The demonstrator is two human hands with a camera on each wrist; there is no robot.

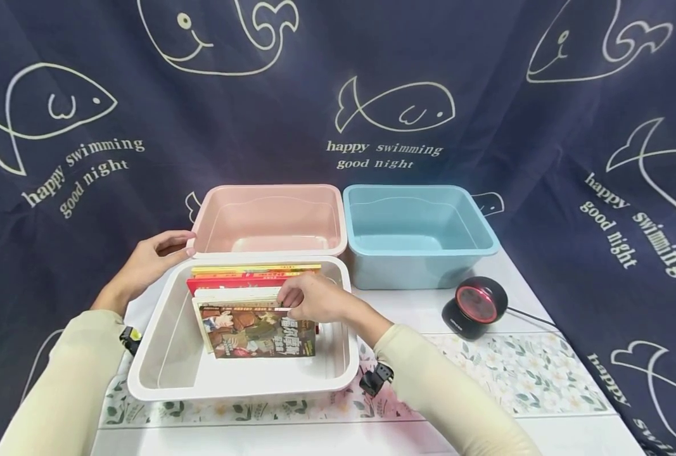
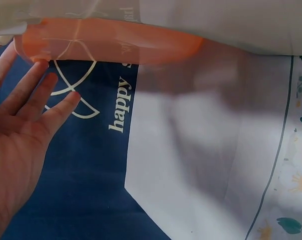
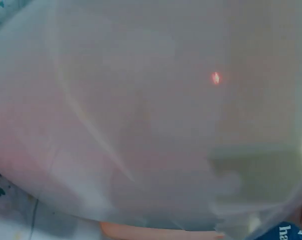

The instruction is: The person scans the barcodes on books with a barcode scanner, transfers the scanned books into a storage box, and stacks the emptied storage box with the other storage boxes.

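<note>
A white plastic bin [image 1: 169,394] stands at the front, with a row of upright books in its back half. Foremost is a book with a brown illustrated cover [image 1: 246,339]. My right hand [image 1: 322,299] reaches over the bin's right side and pinches the top edge of this book, thumb in front and fingers behind. Further back are a red book [image 1: 223,283] and several with yellow edges. My left hand [image 1: 154,258] is at the left corner of the pink bin [image 1: 269,190], fingertips right at its rim. In the left wrist view its fingers [image 2: 28,90] are extended and spread.
A blue bin [image 1: 417,263] stands right of the pink one, behind the white bin. To the right sits a round black device [image 1: 477,301] with a red-lit face and a cable. A flower-patterned strip [image 1: 514,373] crosses the white table; a dark blue curtain [image 1: 315,133] hangs behind.
</note>
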